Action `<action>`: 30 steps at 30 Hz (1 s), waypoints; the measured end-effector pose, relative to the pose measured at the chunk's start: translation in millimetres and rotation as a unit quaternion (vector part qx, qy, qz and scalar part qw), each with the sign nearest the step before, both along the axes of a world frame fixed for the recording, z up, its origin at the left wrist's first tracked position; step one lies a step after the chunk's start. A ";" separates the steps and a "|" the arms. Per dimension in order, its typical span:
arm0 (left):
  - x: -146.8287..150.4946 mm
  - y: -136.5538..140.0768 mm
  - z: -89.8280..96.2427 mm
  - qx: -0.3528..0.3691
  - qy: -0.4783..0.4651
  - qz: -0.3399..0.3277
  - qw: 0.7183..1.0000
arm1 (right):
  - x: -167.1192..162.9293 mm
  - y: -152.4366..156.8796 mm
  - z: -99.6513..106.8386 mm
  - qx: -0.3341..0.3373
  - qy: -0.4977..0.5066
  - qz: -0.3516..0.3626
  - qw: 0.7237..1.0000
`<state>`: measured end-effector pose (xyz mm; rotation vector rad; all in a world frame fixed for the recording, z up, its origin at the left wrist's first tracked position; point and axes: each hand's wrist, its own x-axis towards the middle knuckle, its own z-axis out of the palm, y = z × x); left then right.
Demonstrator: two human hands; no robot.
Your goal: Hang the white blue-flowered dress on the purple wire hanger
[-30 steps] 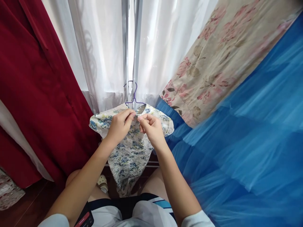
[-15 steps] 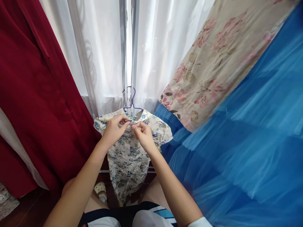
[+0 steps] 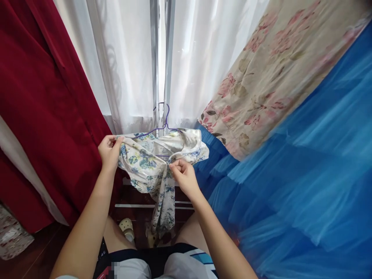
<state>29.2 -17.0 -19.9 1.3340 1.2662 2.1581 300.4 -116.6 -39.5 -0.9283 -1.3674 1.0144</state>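
A white shirt with blue and yellow flowers (image 3: 142, 162) hangs on a purple hanger (image 3: 166, 116) in front of me. My left hand (image 3: 110, 151) pinches the shirt at its left shoulder end. With closed fingertips, my right hand (image 3: 183, 172) holds the front edge of the neck opening, right of the middle. The neckline gapes, and part of the hanger's lower bar shows through it. The lower part of the shirt hangs bunched and narrow between my knees.
A dark red curtain-like cloth (image 3: 58, 97) hangs left. White sheer curtains (image 3: 130, 69) and metal uprights (image 3: 154, 58) stand behind the hanger. At right hang a beige floral cloth (image 3: 261, 85) and blue ruffled tulle (image 3: 290, 193). A cream clog (image 3: 126, 224) is below.
My left hand has moved from the neckline out to the left shoulder. My right hand has come slightly lower and right, pulling the neck opening wider. The shirt has twisted and bunched.
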 end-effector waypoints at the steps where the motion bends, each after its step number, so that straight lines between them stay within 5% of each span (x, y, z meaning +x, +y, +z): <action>1: -1.5 4.0 -16.7 -0.042 -0.049 -0.012 0.998 | -0.4 -3.3 -1.7 -0.005 0.001 0.002 1.000; 6: 27.6 -6.1 -91.4 -0.242 -0.089 -0.147 0.955 | 6.1 -10.3 -11.1 -0.058 0.067 0.024 0.996; 10: 59.3 -28.3 -117.1 -0.338 -0.026 -0.286 0.896 | 36.1 -9.0 -23.2 -0.074 0.115 -0.003 0.991; 13: 79.2 -42.4 -111.4 -0.324 -0.017 -0.342 0.882 | 64.3 -4.7 -47.7 -0.090 0.140 -0.053 0.985; 16: 99.0 -53.3 -87.9 -0.229 -0.019 -0.386 0.894 | 86.9 1.3 -84.9 -0.118 0.145 -0.126 0.974; 22: 137.8 -71.5 -40.9 -0.093 0.071 -0.372 0.921 | 99.2 8.9 -146.4 -0.161 0.018 -0.159 0.974; 26: 150.9 -85.2 -40.0 -0.078 0.126 -0.369 0.918 | 91.7 1.6 -137.6 -0.126 -0.024 -0.199 0.972; 28: 153.4 -93.8 -42.8 -0.083 0.143 -0.362 0.917 | 85.3 -7.6 -115.8 -0.065 -0.054 -0.237 0.968; 30: 155.6 -102.9 -43.6 -0.084 0.169 -0.361 0.913 | 76.7 -18.6 -88.9 -0.021 -0.073 -0.184 0.980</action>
